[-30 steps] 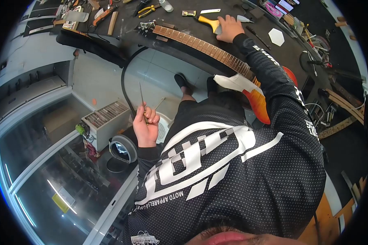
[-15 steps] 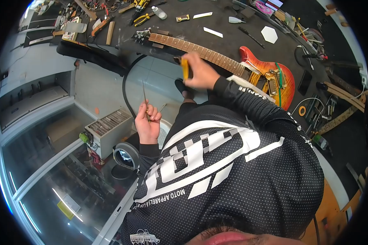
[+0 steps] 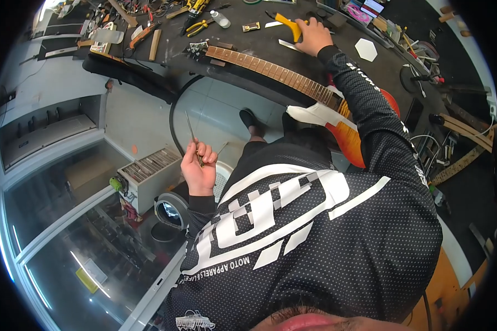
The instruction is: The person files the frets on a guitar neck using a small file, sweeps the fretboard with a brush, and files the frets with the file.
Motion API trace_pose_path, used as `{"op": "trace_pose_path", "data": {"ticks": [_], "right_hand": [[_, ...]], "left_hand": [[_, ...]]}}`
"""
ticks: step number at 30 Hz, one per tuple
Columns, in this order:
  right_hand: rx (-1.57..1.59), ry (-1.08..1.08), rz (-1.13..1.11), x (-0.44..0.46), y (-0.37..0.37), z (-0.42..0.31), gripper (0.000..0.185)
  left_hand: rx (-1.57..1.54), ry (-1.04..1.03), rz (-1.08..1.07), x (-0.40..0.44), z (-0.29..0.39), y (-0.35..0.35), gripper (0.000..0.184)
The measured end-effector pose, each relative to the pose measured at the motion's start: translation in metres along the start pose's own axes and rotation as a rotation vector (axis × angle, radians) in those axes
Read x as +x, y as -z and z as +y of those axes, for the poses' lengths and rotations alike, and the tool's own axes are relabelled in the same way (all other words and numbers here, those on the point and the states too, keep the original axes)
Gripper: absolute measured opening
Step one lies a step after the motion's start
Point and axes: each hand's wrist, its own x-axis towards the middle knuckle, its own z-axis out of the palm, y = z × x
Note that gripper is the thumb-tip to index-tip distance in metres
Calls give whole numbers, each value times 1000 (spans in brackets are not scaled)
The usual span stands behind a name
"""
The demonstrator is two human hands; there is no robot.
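Note:
An electric guitar lies along the bench's near edge, its fretted neck [image 3: 270, 70] pointing left and its orange-red body [image 3: 349, 144] partly hidden under my right sleeve. Over the bench, beyond the neck, my right hand [image 3: 315, 36] is closed on a yellow tool [image 3: 288, 26] that points up and left. White strips lie beside and under it. My left hand [image 3: 200, 168] is raised in front of my left side, fingers curled round a thin pointed metal tool [image 3: 190, 126], tip upward. A white cloth-like piece [image 3: 313, 115] lies against the guitar near the neck joint.
Yellow pliers [image 3: 200, 26], a small clear bottle [image 3: 221, 20] and a wooden strip [image 3: 155, 45] lie at the bench's back left. A white hexagon [image 3: 365, 49] is at the right. A black case [image 3: 128, 76] borders the bench. A box [image 3: 149, 172] stands lower left.
My right hand moved from the bench to below the guitar neck with the yellow tool, then back over the bench, still holding it. My left hand stayed nearly still.

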Motion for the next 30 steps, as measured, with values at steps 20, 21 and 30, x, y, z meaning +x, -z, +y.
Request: {"op": "trace_pose_path", "data": {"ticks": [20,21,30], "right_hand": [[88,293,249,-153,-9,-119,47],[144,457,110,-168,-5,-123,51],[327,352,79,-155,17,-130,57]], "left_hand": [[-62,126,-218,27,-24,-59,18],[-77,128,-229,31,-23,-60,17],[-44,178,-275,72,-12,-72,16]]}}
